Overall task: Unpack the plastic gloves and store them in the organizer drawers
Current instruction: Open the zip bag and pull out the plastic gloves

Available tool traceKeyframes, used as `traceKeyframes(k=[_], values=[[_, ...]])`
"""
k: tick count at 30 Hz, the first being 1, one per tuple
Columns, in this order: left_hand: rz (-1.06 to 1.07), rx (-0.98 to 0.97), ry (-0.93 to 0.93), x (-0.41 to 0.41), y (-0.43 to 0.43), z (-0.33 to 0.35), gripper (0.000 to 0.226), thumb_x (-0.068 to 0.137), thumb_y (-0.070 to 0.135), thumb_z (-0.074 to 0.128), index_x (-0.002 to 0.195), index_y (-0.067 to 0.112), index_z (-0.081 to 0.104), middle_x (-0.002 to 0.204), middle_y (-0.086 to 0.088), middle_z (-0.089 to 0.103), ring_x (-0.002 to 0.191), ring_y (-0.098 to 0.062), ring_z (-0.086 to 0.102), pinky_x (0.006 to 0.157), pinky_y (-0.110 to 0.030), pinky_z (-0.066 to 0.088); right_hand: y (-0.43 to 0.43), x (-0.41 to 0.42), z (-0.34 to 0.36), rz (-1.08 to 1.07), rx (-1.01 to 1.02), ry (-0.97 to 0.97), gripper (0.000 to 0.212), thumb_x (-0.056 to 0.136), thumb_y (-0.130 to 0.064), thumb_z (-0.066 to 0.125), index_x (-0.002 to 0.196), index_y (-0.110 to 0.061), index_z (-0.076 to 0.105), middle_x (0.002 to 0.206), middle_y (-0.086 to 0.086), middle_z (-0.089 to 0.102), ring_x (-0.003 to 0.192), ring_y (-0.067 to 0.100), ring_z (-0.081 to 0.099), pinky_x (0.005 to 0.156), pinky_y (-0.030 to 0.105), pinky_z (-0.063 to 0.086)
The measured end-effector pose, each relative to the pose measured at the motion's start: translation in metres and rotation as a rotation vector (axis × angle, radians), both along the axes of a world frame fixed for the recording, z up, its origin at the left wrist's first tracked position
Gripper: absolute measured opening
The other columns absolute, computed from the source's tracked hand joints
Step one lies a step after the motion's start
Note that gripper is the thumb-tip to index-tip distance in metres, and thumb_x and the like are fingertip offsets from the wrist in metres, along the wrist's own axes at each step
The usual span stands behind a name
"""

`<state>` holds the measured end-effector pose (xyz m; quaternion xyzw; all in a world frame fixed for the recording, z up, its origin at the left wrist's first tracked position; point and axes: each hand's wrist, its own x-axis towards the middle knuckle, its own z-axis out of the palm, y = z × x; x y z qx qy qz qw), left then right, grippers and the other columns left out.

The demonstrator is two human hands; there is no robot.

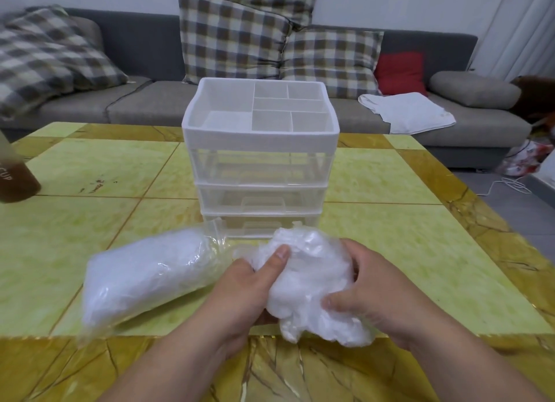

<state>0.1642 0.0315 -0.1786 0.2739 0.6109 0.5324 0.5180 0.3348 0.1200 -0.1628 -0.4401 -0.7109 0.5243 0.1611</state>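
Observation:
A white organizer [260,161] with a divided top tray and clear drawers stands mid-table, its drawers closed. Just in front of it, both hands hold a crumpled wad of thin plastic gloves [312,281]. My left hand [249,284] grips the wad from the left with the thumb pressed into it. From the right, my right hand [366,290] wraps its fingers around the same wad. To the left lies a clear plastic bag [144,278] with more white gloves inside, its open end toward the organizer.
The yellow-green tiled table [90,221] has a brown marbled border near me. A brown cup [15,179] stands at the far left edge. Behind is a grey sofa [135,101] with checked cushions and a white cloth [411,110].

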Motion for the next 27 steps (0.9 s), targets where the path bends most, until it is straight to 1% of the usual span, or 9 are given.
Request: traceKeyframes(k=[3,5,7,9,13,16,20,24,27], values=[[0.012,0.0,0.02,-0.003,0.001,-0.004,0.044,0.087,0.045,0.065,0.107,0.006,0.073,0.095,-0.012,0.077,0.09,-0.028,0.075,0.089,-0.046,0.057,0.001,-0.003,-0.001,-0.073,0.123,-0.022,0.079,0.073,-0.023,0.085,0.134,-0.048,0.042,0.113,-0.013,0.062,0.101,0.005,0.064,0.082,0.03,0.057],[-0.01,0.004,0.001,-0.004,0.0,-0.005,0.036,0.089,0.034,0.068,0.11,0.005,0.071,0.097,-0.012,0.077,0.09,-0.027,0.075,0.083,-0.041,0.059,0.001,-0.004,0.0,-0.104,0.168,0.021,0.069,0.079,-0.031,0.082,0.135,-0.046,0.046,0.115,-0.015,0.061,0.102,0.004,0.064,0.08,0.027,0.057],[-0.039,0.021,-0.025,-0.003,-0.002,-0.004,0.031,0.087,0.023,0.072,0.112,0.005,0.069,0.098,-0.011,0.077,0.09,-0.027,0.075,0.073,-0.035,0.059,0.002,-0.003,-0.001,-0.083,0.154,0.036,0.058,0.081,-0.027,0.08,0.131,-0.043,0.053,0.11,-0.011,0.065,0.089,0.005,0.069,0.072,0.026,0.059],[-0.081,0.052,-0.03,-0.001,-0.003,-0.002,0.034,0.084,0.022,0.073,0.114,0.007,0.068,0.099,-0.011,0.077,0.09,-0.028,0.075,0.07,-0.033,0.06,0.002,-0.002,-0.003,-0.05,0.132,0.019,0.046,0.083,-0.021,0.077,0.122,-0.038,0.061,0.105,-0.007,0.07,0.083,0.007,0.072,0.072,0.032,0.061],[-0.077,0.097,-0.031,0.0,-0.001,0.001,0.045,0.082,0.041,0.067,0.118,0.014,0.064,0.106,-0.007,0.076,0.098,-0.027,0.074,0.088,-0.045,0.058,0.003,-0.002,-0.003,-0.067,0.03,0.091,0.026,0.093,-0.012,0.066,0.112,-0.029,0.068,0.1,-0.001,0.076,0.088,0.018,0.074,0.082,0.047,0.06],[-0.068,0.098,-0.061,-0.001,-0.002,0.003,0.036,0.091,0.039,0.058,0.118,0.017,0.066,0.109,-0.007,0.076,0.101,-0.027,0.072,0.088,-0.041,0.054,0.006,-0.002,-0.001,-0.137,-0.109,0.149,0.029,0.098,-0.01,0.057,0.117,-0.029,0.065,0.098,0.0,0.077,0.086,0.021,0.075,0.076,0.043,0.06],[-0.057,0.092,-0.024,-0.002,-0.002,0.004,0.026,0.093,0.028,0.063,0.117,0.019,0.067,0.105,-0.002,0.077,0.097,-0.021,0.074,0.079,-0.032,0.055,0.008,-0.001,0.001,-0.194,-0.251,0.206,0.03,0.098,-0.004,0.054,0.113,-0.025,0.069,0.096,0.006,0.078,0.086,0.027,0.075,0.075,0.043,0.059],[-0.027,0.12,-0.049,-0.004,-0.001,0.004,0.045,0.077,0.032,0.074,0.119,0.019,0.065,0.106,-0.002,0.077,0.097,-0.021,0.074,0.079,-0.033,0.054,0.007,-0.003,0.004,-0.19,-0.326,0.26,0.021,0.096,-0.003,0.055,0.105,-0.01,0.073,0.091,0.013,0.077,0.08,0.029,0.075,0.07,0.038,0.056],[-0.066,0.1,-0.087,-0.004,-0.001,0.002,0.052,0.075,0.029,0.084,0.122,0.016,0.065,0.111,-0.006,0.075,0.102,-0.025,0.073,0.089,-0.04,0.055,0.004,-0.005,0.004,-0.184,-0.305,0.203,0.023,0.101,-0.017,0.052,0.107,-0.008,0.073,0.09,0.012,0.077,0.079,0.026,0.075,0.069,0.035,0.057]])
